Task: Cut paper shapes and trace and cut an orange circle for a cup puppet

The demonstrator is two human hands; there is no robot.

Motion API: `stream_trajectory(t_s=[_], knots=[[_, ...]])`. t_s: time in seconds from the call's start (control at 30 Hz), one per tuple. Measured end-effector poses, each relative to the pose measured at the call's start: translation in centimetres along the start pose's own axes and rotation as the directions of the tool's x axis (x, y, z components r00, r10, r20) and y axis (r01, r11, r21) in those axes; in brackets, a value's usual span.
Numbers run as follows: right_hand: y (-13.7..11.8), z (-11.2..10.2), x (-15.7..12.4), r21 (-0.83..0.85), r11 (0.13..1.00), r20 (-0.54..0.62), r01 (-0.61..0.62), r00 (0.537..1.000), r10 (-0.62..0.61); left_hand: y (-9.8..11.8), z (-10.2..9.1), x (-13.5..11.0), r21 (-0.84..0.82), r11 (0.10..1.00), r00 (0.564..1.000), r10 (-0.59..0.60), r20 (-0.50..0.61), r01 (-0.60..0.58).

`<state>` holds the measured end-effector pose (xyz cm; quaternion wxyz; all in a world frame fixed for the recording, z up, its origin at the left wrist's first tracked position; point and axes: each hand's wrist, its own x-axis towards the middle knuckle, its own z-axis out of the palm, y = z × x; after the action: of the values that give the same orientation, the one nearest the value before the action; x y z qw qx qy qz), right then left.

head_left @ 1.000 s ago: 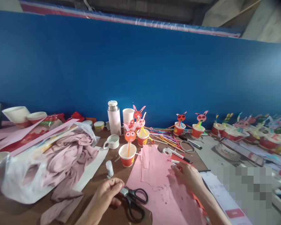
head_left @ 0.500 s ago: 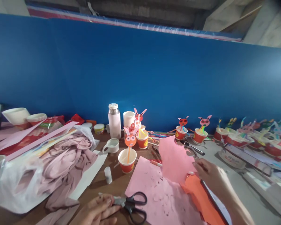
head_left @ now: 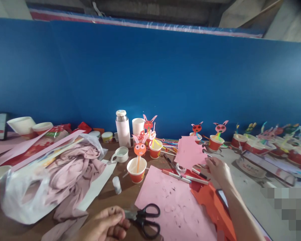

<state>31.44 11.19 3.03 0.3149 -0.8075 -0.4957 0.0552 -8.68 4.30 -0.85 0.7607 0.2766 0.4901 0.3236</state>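
My right hand point(head_left: 217, 170) pinches the right edge of a small cut piece of pink paper point(head_left: 190, 152), raised above the pens. Lower down, my left hand point(head_left: 107, 223) has its fingers curled with thumb and forefinger together; what they pinch, if anything, is hidden. Beside those fingertips lie black-handled scissors point(head_left: 148, 221), their blade tips by the hand. A large pink sheet point(head_left: 175, 207) with small dark bits on it lies between my hands. Torn orange paper point(head_left: 213, 204) is under my right forearm.
Several marker pens point(head_left: 177, 176) and a tape roll point(head_left: 181, 168) lie past the sheet. A paper cup point(head_left: 136, 170) with an orange animal face stands near a glue stick point(head_left: 116, 185), mug point(head_left: 122, 154) and thermos point(head_left: 122, 130). A plastic bag point(head_left: 22, 201) with cloth lies left; more decorated cups point(head_left: 240, 142) stand right.
My right hand has moved the small pink piece up and away, uncovering the pens and tape. My left hand's fingers have curled more and drawn back slightly from the scissors' blades.
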Motion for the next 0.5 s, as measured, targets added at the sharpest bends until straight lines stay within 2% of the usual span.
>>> stream_trajectory(t_s=[0.17,0.23,0.3,0.37,0.4,0.5], knots=[[0.0,0.3,-0.9,-0.031,0.999,-0.057,-0.014,0.998,0.012,0.6,0.1,-0.8,-0.084,0.995,0.997,-0.049,-0.053,0.045],[-1.0,0.2,-2.1,-0.039,0.998,-0.003,0.050,0.999,-0.051,0.7,0.2,-1.3,-0.064,0.998,0.999,-0.025,-0.043,0.023],[-2.5,0.4,-3.9,-0.012,0.987,0.112,0.158,0.981,-0.156,0.8,0.6,-1.7,-0.015,0.999,0.999,0.033,-0.005,-0.033],[-4.2,0.9,-6.1,0.031,0.962,0.254,0.271,0.929,-0.270,1.1,1.6,-1.7,0.040,0.994,0.994,0.097,0.059,-0.099],[-4.9,1.2,-7.2,0.056,0.943,0.327,0.328,0.887,-0.328,1.2,2.4,-1.5,0.062,0.990,0.988,0.121,0.098,-0.127],[-6.4,2.5,-10.1,0.123,0.883,0.468,0.452,0.759,-0.454,1.7,5.2,-0.1,0.081,0.968,0.968,0.229,0.102,-0.238]])
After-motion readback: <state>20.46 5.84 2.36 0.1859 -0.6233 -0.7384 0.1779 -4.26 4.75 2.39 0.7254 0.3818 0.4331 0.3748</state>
